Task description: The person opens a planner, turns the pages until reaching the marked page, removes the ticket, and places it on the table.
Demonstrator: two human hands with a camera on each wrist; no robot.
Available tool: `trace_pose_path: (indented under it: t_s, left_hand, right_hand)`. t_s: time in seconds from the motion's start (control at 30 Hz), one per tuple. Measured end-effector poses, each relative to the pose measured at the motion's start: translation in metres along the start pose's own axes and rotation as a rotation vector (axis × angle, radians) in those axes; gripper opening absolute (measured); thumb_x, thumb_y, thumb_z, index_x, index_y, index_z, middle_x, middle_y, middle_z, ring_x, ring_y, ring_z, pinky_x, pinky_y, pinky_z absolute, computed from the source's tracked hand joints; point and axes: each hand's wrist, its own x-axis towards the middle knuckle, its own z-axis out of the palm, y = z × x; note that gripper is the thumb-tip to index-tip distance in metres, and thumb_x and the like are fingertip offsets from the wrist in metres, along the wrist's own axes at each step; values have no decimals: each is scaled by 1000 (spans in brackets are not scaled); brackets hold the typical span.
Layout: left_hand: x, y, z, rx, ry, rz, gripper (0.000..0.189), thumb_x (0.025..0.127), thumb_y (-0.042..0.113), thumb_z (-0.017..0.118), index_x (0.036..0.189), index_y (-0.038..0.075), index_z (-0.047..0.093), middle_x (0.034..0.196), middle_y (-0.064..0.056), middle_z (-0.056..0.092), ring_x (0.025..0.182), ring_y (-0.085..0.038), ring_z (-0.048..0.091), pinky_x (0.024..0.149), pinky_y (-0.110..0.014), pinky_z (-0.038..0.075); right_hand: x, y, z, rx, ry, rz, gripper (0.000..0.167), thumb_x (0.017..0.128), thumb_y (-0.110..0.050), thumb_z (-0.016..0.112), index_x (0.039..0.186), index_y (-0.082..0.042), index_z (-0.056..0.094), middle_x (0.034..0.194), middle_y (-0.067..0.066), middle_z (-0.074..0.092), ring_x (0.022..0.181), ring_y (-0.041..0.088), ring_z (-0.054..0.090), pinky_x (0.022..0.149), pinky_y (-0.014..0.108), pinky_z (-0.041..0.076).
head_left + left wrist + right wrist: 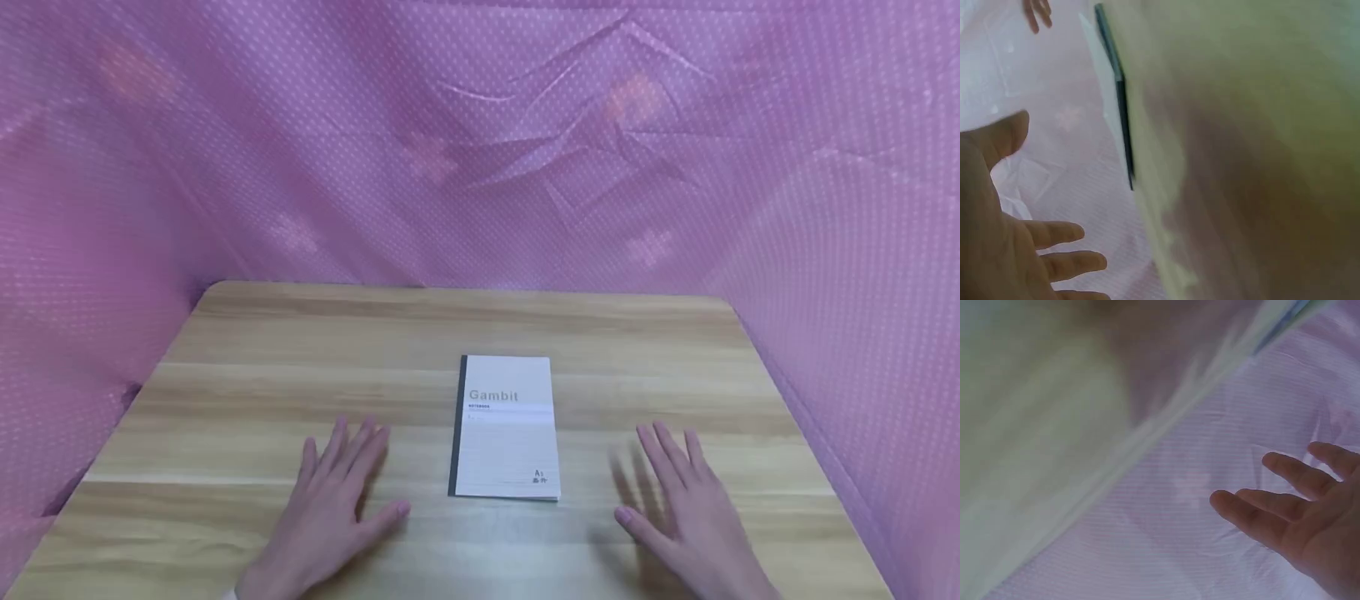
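Note:
A white notebook point(506, 442) with a dark spine and the word "Gambit" on its cover lies closed near the middle of the wooden table. To its left, my left hand point(326, 508) hovers over the tabletop with fingers extended and thumb spread, holding nothing. On the other side, my right hand point(693, 517) is held above the wood, its fingers straight and its shadow falling beside it. Neither hand touches the notebook. In the left wrist view the notebook's dark spine point(1124, 125) shows edge-on beyond the left hand point(1016, 231). The right wrist view shows the right hand point(1310, 519) with fingers apart.
The wooden table point(300, 333) has rounded far corners. Pink dotted cloth point(480, 167) hangs behind it and along both sides, creased at the back.

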Motion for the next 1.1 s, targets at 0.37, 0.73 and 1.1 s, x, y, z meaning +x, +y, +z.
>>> trace_pose_path:
  t_s: [0.37, 0.73, 1.1]
  left_hand:
    - [50, 41, 16, 42, 24, 212, 60, 96, 34, 86, 140, -3, 69, 127, -17, 73, 119, -35, 68, 107, -57, 50]
    - [62, 57, 39, 84, -53, 341, 34, 95, 20, 88, 119, -3, 78, 108, -16, 71, 93, -27, 66, 87, -45, 58]
    - [42, 58, 52, 130, -136, 375, 39, 95, 25, 89, 116, -6, 77, 109, -19, 70, 98, -30, 69, 91, -47, 59]
  right_hand:
    - [117, -15, -9, 113, -32, -25, 67, 109, -41, 68, 165, -10, 48, 165, 18, 49, 151, 49, 41, 116, 74, 31]
    - [236, -21, 40, -14, -217, 13, 48, 108, -32, 70, 147, -5, 67, 126, 20, 72, 113, 36, 69, 99, 56, 51]
    - [227, -12, 76, -134, -240, -4, 21, 101, -15, 78, 120, -6, 81, 98, 12, 75, 88, 29, 68, 77, 47, 56]
